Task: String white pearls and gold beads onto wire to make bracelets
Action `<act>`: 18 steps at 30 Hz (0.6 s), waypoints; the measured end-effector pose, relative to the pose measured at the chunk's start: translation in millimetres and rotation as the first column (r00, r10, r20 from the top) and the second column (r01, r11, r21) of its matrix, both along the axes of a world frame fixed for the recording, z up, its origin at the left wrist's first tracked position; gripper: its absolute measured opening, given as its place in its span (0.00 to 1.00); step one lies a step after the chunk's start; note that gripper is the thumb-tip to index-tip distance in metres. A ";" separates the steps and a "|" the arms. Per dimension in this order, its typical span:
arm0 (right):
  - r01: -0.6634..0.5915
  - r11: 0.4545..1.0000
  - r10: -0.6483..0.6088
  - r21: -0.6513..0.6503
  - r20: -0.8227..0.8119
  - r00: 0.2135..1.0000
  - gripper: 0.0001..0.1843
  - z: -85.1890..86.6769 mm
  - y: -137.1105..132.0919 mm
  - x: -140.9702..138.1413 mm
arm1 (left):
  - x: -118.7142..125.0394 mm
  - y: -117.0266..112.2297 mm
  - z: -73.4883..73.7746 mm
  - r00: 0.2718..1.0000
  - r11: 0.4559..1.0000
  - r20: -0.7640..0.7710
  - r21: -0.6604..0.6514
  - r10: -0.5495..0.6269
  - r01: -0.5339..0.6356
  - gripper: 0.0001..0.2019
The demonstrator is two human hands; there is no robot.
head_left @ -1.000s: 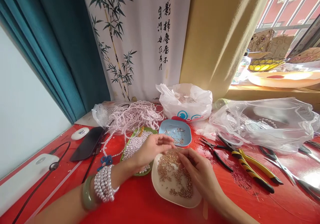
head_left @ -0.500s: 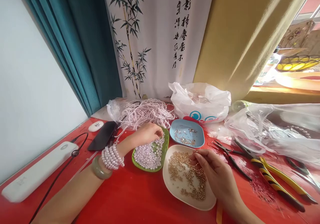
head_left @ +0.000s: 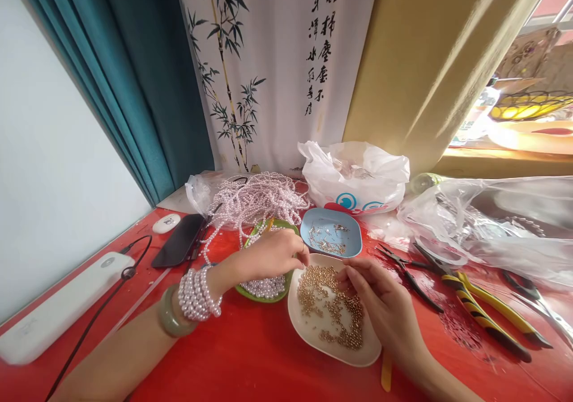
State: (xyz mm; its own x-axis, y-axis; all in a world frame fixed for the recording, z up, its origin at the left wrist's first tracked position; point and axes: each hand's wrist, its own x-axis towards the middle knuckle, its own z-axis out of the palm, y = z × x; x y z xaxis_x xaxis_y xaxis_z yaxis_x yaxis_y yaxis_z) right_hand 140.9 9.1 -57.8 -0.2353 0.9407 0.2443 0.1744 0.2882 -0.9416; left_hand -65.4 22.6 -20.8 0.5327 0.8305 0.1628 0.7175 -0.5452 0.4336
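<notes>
Red table (head_left: 233,354) below, my left grip (head_left: 271,254) and right grip (head_left: 385,300) are pinching closed, contents too small to tell; gold beads (head_left: 353,321) are lying in the white plate (head_left: 308,335), any wrist bump risking spills.

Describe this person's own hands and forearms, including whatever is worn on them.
The left hand has stacked strands of round, pearly whitish-pink beads at the wrist, with a smooth, pale green rounded bangle behind them. The right hand and its wrist show no jewellery. No sleeves or gloves are visible.
</notes>
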 end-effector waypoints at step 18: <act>-0.085 0.996 0.086 -0.019 0.020 0.996 0.11 -4.3 1.5 3.5 | -30.3 12.7 5.2 0.977 0.969 -0.149 -0.174 0.153 -0.178 0.08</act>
State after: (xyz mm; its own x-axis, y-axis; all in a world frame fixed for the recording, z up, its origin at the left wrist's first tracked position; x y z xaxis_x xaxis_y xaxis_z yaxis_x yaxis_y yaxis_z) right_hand 144.3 10.6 -62.2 -0.3199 0.9213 0.2212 0.1695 0.2853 -0.9433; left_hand -95.7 35.3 -15.7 0.3916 0.9178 -0.0650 0.8491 -0.3333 0.4098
